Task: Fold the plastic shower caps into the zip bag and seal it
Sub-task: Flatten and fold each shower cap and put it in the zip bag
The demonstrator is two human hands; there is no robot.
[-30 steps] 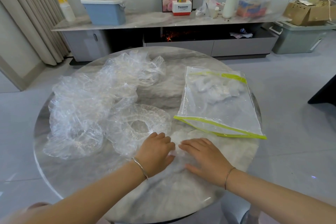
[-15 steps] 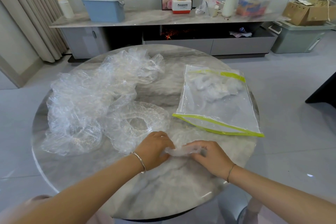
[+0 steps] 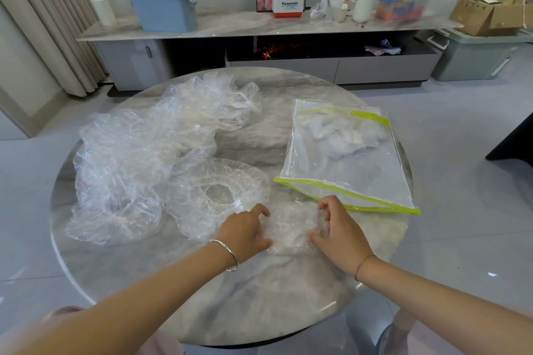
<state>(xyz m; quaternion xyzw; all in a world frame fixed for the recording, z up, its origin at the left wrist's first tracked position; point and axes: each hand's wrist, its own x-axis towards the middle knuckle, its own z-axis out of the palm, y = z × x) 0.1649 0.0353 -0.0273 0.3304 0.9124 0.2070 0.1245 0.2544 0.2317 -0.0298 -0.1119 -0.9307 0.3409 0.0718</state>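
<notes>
The curled fingers (image 3: 259,209) of the left hand (image 3: 245,230) and the right hand (image 3: 341,235) pinch opposite edges of a small folded shower cap (image 3: 291,228), which lies between them on the round marble table (image 3: 259,305). Just beyond the right fingertips lies the green-edged zip bag (image 3: 354,170), with whitish bundles at its far end. Beyond the left fingers lies an open shower cap (image 3: 216,196), then a pile of loose caps (image 3: 138,153).

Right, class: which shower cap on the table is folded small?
The folded shower cap between the left hand and right hand; the loose shower caps to its left lie spread out.
</notes>
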